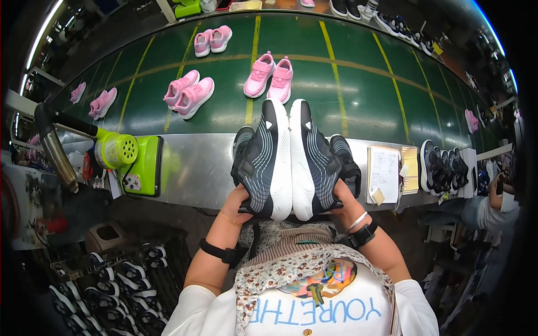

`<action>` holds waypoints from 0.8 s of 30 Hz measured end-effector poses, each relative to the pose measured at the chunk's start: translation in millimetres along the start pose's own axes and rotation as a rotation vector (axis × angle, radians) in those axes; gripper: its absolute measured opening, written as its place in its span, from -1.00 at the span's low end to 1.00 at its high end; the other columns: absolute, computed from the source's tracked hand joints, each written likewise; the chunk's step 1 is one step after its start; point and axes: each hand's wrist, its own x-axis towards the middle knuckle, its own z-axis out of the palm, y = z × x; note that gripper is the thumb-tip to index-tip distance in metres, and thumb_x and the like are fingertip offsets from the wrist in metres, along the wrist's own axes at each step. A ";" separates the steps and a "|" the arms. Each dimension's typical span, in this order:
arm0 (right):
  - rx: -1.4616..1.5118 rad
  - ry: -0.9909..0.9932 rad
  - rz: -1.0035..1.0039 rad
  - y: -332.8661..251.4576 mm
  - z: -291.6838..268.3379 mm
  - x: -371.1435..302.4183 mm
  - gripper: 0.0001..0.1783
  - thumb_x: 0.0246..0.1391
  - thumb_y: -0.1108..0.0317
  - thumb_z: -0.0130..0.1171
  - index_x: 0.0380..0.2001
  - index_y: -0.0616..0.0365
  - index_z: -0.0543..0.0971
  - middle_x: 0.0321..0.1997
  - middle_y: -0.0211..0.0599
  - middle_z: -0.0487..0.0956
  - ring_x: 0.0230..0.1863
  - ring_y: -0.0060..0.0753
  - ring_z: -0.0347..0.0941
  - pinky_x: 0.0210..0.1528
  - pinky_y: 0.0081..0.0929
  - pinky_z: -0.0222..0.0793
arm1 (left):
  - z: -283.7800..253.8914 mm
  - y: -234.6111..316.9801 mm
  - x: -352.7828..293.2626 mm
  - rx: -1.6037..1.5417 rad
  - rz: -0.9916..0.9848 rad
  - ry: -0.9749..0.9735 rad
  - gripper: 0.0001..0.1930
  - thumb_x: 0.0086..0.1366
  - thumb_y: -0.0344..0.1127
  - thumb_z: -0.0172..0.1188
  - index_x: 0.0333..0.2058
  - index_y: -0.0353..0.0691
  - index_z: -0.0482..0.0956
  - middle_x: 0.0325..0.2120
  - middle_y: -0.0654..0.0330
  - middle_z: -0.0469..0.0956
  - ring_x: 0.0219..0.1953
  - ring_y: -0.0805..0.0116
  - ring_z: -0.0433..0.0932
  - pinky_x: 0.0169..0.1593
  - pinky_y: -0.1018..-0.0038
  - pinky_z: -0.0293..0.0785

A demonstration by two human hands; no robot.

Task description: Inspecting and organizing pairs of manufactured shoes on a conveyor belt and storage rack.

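Two black sneakers with white soles are held up side by side, soles touching along the middle and toes pointing away from me. My left hand (237, 200) grips the heel end of the left sneaker (259, 162). At the heel of the right sneaker (320, 162) my right hand (343, 197) is closed the same way. Most of the fingers on both hands are hidden behind the shoes. Another black shoe (243, 136) shows partly behind the left sneaker, and one more black shoe (346, 157) lies beyond the right one on the metal ledge (193, 168).
Pink sneakers (189, 94) stand in pairs on the green conveyor belt (358, 84) marked with yellow lines. A lime-green hot-air blower (140, 162) sits left on the ledge. A notebook (384, 173) and several dark shoes (443, 168) are at right. Shoe racks (120, 285) stand lower left.
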 end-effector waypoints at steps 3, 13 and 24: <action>-0.011 0.069 0.004 -3.5 3.5 -8.6 -0.59 0.00 0.54 -0.18 -0.02 0.30 0.34 -0.06 -0.11 0.45 -0.10 -0.28 0.45 -0.08 -0.39 0.41 | 2.7 0.9 1.1 -0.001 -0.012 -0.030 -0.58 0.10 -0.55 -0.08 0.00 -0.36 0.31 -0.07 0.08 0.41 -0.06 0.25 0.43 0.05 0.37 0.33; -0.009 -0.041 -0.174 -12.9 11.0 -19.0 -0.56 0.08 0.36 -0.04 0.06 0.18 0.29 0.02 -0.29 0.40 -0.01 -0.41 0.35 0.06 -0.44 0.27 | 11.9 13.8 -6.1 0.143 0.000 -0.043 -0.59 0.16 -0.47 -0.01 0.03 -0.32 0.29 -0.05 0.12 0.39 -0.05 0.29 0.41 0.03 0.39 0.34; -0.088 -0.069 -0.348 -24.9 34.6 -26.5 -0.24 0.02 0.34 0.07 0.24 -0.04 -0.05 0.16 -0.35 0.24 0.13 -0.43 0.21 0.15 -0.44 0.14 | 38.0 28.9 -13.5 0.526 0.162 -0.030 -0.38 0.10 -0.51 0.09 0.16 -0.19 0.13 -0.02 0.23 0.36 -0.02 0.39 0.35 0.07 0.46 0.25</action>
